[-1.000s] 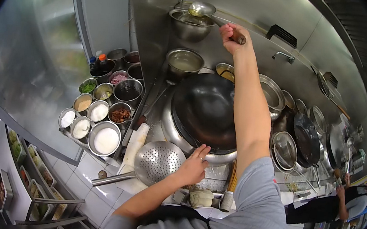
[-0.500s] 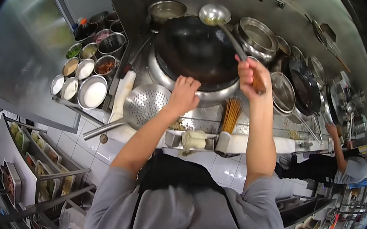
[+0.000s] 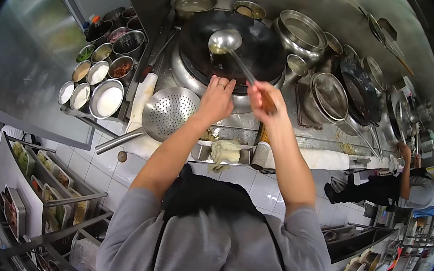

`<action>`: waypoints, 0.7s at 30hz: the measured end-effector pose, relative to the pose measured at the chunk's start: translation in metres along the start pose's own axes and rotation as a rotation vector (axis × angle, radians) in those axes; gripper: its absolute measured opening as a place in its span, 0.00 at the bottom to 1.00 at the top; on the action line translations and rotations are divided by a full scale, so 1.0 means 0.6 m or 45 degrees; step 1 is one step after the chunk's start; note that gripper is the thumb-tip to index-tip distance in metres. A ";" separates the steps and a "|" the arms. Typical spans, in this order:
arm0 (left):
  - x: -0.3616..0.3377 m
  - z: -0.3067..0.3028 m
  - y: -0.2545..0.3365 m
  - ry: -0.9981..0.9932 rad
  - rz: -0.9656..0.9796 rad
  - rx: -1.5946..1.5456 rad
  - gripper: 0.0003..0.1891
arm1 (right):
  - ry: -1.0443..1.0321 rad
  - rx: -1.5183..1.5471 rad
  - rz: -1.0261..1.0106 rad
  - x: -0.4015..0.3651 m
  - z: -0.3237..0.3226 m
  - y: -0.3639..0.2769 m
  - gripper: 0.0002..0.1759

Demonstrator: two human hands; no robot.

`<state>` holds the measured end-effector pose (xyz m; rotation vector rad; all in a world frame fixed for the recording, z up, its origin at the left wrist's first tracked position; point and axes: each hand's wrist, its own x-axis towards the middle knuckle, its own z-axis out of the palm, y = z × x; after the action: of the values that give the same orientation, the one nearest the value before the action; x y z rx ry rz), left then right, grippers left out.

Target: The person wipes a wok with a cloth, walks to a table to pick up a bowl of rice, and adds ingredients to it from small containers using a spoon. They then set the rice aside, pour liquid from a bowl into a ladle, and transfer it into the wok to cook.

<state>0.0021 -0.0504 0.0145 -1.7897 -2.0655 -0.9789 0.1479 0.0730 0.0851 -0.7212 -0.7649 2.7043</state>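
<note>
A dark wok point(image 3: 264, 50) sits on a round metal burner ring. My left hand point(image 3: 217, 99) is closed on its near rim; the exact grip under the fingers is hidden. My right hand point(image 3: 268, 103) is wrapped around the wooden handle of a ladle point(image 3: 225, 40). The ladle's bowl hangs tilted over the inside of the wok, with a little yellowish liquid in it. Just left of my left hand lies a perforated strainer point(image 3: 168, 113) with a metal handle. A bamboo wok brush point(image 3: 263, 141) stands below my right hand, partly hidden by the forearm.
Seasoning containers point(image 3: 108, 99) crowd the left side. Pots point(image 3: 303, 33) stand behind the wok on the right, near a stacked mesh strainer point(image 3: 329, 97). A crumpled cloth point(image 3: 225, 152) lies at the counter's front edge. Another person point(image 3: 409, 184) works at the far right.
My right hand has brought the ladle left and down from the wok's far right edge to above its inside, tilting the bowl. The left hand stays at the rim. The camera view has shifted slightly.
</note>
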 end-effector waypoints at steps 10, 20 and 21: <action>-0.009 -0.009 -0.018 -0.081 0.013 -0.054 0.31 | 0.123 -0.025 -0.353 0.007 -0.055 -0.073 0.08; -0.007 -0.012 -0.021 -0.049 0.044 -0.214 0.28 | 0.074 0.196 -0.339 -0.113 0.057 -0.146 0.16; -0.006 -0.011 -0.026 -0.028 0.059 -0.212 0.28 | -0.002 0.210 -0.317 -0.100 0.076 -0.162 0.17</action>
<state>-0.0136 -0.0576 0.0119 -1.9273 -1.9979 -1.1537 0.1843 0.1137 0.1951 -0.5468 -0.5803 2.5057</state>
